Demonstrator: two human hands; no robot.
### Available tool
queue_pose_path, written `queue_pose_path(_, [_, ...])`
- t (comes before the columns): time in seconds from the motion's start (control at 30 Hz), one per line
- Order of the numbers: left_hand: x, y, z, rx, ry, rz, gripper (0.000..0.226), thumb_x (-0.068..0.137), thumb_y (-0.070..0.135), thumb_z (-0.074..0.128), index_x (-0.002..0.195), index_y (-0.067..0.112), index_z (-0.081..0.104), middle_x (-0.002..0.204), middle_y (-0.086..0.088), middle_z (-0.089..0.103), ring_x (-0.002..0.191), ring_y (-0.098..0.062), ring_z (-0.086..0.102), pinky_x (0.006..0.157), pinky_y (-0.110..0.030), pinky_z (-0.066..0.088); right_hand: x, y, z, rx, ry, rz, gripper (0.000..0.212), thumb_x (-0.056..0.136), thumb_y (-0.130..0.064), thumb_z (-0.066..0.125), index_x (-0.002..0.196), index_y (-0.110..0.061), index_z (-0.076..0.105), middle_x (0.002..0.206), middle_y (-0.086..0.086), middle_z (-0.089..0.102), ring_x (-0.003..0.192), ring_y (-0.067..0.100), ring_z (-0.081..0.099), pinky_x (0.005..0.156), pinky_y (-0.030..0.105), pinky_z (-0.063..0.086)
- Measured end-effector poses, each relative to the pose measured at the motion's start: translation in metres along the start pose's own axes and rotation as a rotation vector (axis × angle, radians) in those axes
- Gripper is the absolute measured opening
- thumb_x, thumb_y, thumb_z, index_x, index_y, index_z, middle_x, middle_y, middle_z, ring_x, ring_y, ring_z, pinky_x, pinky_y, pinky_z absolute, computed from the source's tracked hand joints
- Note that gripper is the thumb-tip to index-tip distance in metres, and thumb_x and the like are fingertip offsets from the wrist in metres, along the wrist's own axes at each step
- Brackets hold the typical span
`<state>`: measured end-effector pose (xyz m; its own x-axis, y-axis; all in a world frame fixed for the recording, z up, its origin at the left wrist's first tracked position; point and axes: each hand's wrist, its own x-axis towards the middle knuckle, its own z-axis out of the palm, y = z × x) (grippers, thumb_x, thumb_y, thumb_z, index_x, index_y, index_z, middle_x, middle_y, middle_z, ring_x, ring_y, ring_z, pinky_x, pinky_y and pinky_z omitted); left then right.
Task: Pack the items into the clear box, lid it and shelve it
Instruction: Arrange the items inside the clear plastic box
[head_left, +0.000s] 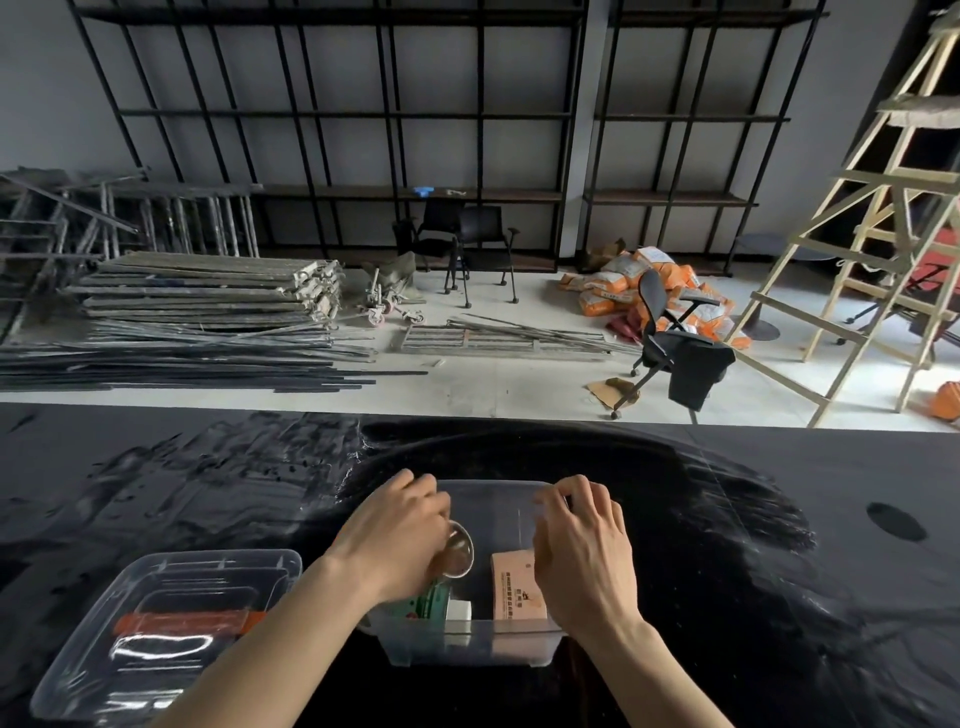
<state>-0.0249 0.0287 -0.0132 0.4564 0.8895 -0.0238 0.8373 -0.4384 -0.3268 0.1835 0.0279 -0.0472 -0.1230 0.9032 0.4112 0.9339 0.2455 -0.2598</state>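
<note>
The clear box (467, 649) stands on the black table in front of me. Inside it lie a pink carton (511, 590) at the right, a green-and-white packet (423, 605) and a small white block (458, 609). My left hand (395, 530) is over the box's left side, fingers curled on a small round metal cup (457, 553) tilted inside the box. My right hand (584, 551) reaches over the right side, fingers bent near the far rim and partly covering the pink carton. The clear lid (171, 629) with an orange handle lies upside down to the left.
The black table (753, 571) is streaked with dust and has a round hole (896, 520) at the right. Beyond it, black metal shelving (467, 156) lines the wall. Chairs, stacked metal rods, orange sacks and a wooden ladder (857, 260) crowd the floor.
</note>
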Motion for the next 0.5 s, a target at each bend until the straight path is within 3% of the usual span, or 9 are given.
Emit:
queue_pose_path(0.13, [-0.013, -0.011, 0.003, 0.128, -0.024, -0.109, 0.039, 0.097, 0.043, 0.054, 0.111, 0.013, 0.075, 0.114, -0.003, 0.071, 0.117, -0.026, 0.051, 0.102, -0.042, 0.035, 0.000, 0.000, 0.000, -0.015, 0.014, -0.058, 0.017, 0.082, -0.015, 0.073, 0.098, -0.019, 0.072, 0.103, 0.000, 0.064, 0.098, 0.021, 0.059, 0.087, 0.034, 0.054])
queue_pose_path(0.3, [-0.018, -0.008, 0.007, 0.015, 0.077, -0.189, 0.020, 0.086, 0.018, 0.066, 0.105, 0.017, 0.072, 0.097, -0.002, 0.077, 0.107, -0.026, 0.057, 0.094, -0.040, 0.040, 0.005, -0.012, -0.011, 0.027, -0.043, -0.196, 0.013, 0.085, -0.015, 0.071, 0.097, -0.021, 0.073, 0.099, -0.004, 0.071, 0.092, 0.020, 0.066, 0.080, 0.033, 0.056])
queue_pose_path(0.4, [-0.028, -0.015, 0.012, -0.255, 0.338, -0.369, 0.023, 0.081, 0.020, 0.072, 0.103, 0.026, 0.071, 0.100, 0.009, 0.076, 0.104, -0.018, 0.062, 0.090, -0.036, 0.046, 0.017, -0.028, -0.022, 0.161, -0.359, -0.139, 0.024, 0.096, -0.030, 0.057, 0.116, -0.027, 0.070, 0.110, -0.009, 0.073, 0.099, 0.015, 0.068, 0.082, 0.031, 0.056])
queue_pose_path(0.5, [-0.040, -0.019, 0.021, -0.660, 0.512, -0.655, 0.036, 0.087, 0.023, 0.071, 0.122, 0.023, 0.062, 0.121, 0.007, 0.067, 0.117, -0.018, 0.059, 0.101, -0.036, 0.045, 0.028, -0.049, -0.015, 0.203, -0.803, -0.070, 0.049, 0.092, -0.040, 0.065, 0.139, -0.025, 0.058, 0.119, -0.004, 0.075, 0.113, 0.017, 0.067, 0.098, 0.032, 0.052])
